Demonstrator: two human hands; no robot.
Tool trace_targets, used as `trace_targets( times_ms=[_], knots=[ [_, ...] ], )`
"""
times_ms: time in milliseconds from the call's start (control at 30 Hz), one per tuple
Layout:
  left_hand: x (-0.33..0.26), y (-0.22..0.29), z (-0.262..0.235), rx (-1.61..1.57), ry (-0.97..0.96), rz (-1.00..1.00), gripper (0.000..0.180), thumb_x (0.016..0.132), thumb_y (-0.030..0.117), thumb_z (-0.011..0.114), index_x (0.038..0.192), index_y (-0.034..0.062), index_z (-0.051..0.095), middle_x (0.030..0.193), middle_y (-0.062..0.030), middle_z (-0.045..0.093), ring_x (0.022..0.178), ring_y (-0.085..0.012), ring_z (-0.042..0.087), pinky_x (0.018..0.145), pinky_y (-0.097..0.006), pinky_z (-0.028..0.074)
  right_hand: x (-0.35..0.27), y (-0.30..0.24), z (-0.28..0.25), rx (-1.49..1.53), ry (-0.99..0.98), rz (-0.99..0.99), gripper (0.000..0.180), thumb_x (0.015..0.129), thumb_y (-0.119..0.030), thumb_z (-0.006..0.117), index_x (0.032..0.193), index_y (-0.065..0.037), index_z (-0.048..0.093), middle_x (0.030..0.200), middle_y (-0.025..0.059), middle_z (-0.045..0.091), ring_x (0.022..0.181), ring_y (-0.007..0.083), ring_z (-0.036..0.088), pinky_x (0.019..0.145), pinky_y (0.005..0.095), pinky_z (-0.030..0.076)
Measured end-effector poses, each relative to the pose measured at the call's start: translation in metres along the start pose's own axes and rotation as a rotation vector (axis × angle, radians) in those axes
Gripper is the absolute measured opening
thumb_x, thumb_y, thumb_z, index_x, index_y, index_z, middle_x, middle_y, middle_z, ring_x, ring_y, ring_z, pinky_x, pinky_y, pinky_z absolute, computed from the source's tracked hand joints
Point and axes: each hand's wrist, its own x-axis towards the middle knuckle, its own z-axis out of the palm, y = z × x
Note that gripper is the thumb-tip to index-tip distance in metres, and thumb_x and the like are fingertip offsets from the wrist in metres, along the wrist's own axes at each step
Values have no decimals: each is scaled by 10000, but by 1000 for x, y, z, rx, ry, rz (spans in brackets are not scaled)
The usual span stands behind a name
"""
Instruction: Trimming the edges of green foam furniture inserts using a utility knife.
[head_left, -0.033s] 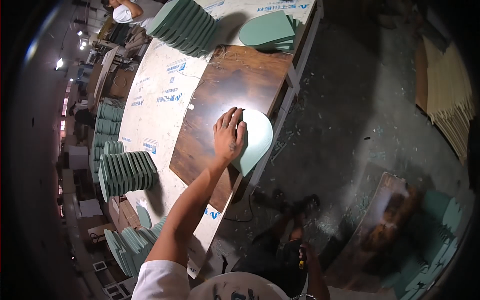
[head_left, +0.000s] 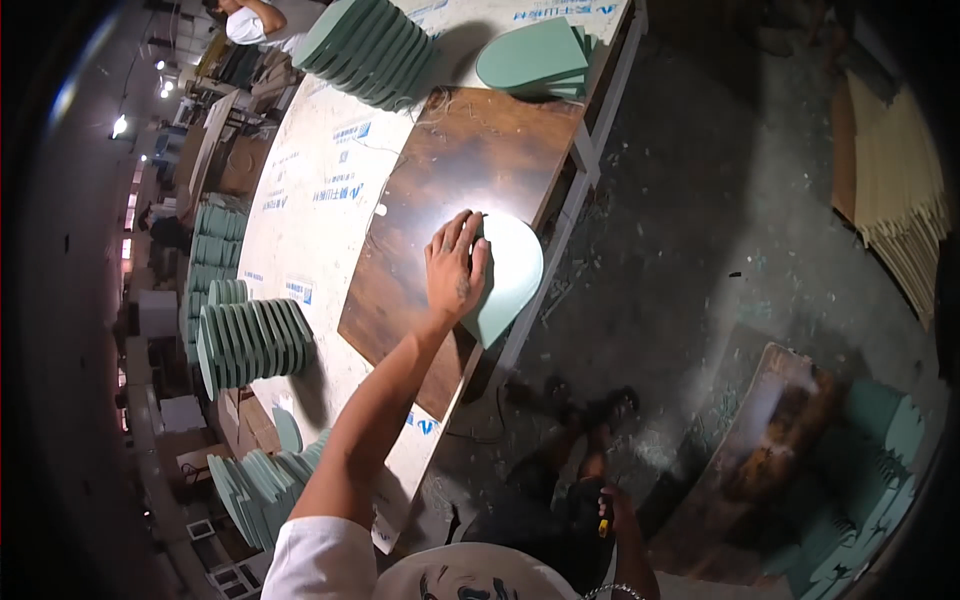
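On a dark wooden board [head_left: 455, 180], the left hand [head_left: 456, 268] lies spread flat on a green panel [head_left: 512, 272].

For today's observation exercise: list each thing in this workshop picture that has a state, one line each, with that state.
Left hand: flat, fingers spread, pressing on the green panel.
Green panel: lying flat, overhanging the brown board's edge.
Brown board: flat on the workbench.
Right hand: low beside the body, seemingly holding something small and yellow.

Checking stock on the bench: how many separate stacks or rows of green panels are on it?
4 at least: a fanned row at the far end, a flat pile beside it, a row left of the brown board, another nearest. The left hand presses a single panel.
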Motion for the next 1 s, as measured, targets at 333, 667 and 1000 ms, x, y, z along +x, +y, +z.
trace_targets(
  times_ms=[333, 667, 1000],
  knots=[
    [-2, 10, 5, 30, -18, -28, 434, 1002, 275, 538, 1408, 122, 555, 1438, -115, 543, 1313, -328, 484, 1093, -456, 357, -11, 14, -71, 211, 32, 172, 595, 952, -691, 505, 985, -107, 613, 702, 78, 580, 501, 185, 550, 456, 350, 465],
    [0, 6, 1, 15, -61, -67, 478, 1027, 338, 481, 1449, 121, 529, 1495, -107, 514, 1361, -332, 449, 1128, -463, 330, 0, -16, -57, 130, 216, 116, 475, 1037, -494, 465, 1045, -32, 572, 635, 129, 585, 464, 258, 547, 457, 398, 471],
    [1, 9, 3, -7, -53, -21, 453, 1031, 302, 486, 1433, 97, 522, 1483, -116, 508, 1352, -331, 446, 1107, -461, 333, -4, -83, -15, 260, 340, -39, 385, 1017, -444, 563, 973, -65, 612, 704, 104, 612, 619, 282, 622, 573, 419, 536]
  ],
)
